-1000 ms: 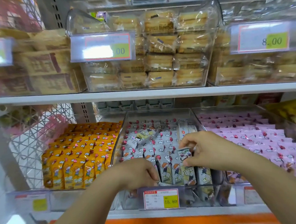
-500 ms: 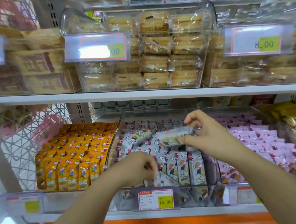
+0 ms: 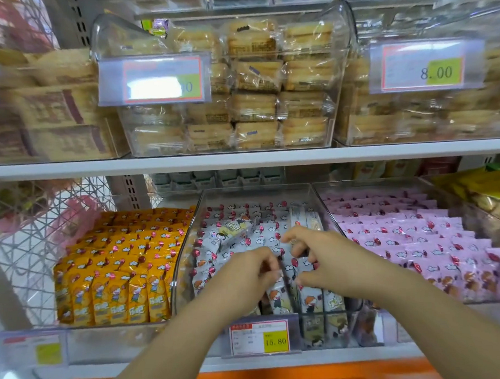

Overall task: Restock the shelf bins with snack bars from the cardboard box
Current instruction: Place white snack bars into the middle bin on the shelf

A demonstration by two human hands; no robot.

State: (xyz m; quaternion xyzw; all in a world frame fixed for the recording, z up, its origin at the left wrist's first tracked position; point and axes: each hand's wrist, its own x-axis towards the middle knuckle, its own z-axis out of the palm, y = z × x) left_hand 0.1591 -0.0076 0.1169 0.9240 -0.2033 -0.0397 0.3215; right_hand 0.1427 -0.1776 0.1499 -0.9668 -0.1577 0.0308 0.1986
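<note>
On the lower shelf (image 3: 364,359) sits the middle bin (image 3: 259,187), clear plastic, packed with white snack bars (image 3: 272,228) in rows. We see both hands inside it, near the front. The left hand (image 3: 243,276) has its fingers curled and pinches the top end of a front-row bar (image 3: 276,298). The right hand (image 3: 329,261) has fingers bent down onto the rows just beside, thumb low. Whether it grips anything we cannot tell; the fingers hide it. Cardboard box: not in view.

Risks, as we judge them. Rows look tight, so forcing the front-row bar down between its neighbours could crumple the wrapper or tip the next bars out of line. A loose bar (image 3: 234,232) lies tilted on top of the rows at the left; a wrist sweeping past could knock it over the bin wall toward the yellow bars (image 3: 115,269). Two back bars (image 3: 302,219) face differently from the rest, and we think they could get missed and left misfaced. The pink bars (image 3: 415,243) fill the bin just beside on the right, so anything slipping from the right hand could land in wrong stock. Both hands work close together, almost touching, so they could bump and drop the pinched bar. Overfilling the front, above the price tag (image 3: 260,339), could spill bars off the shelf.
</note>
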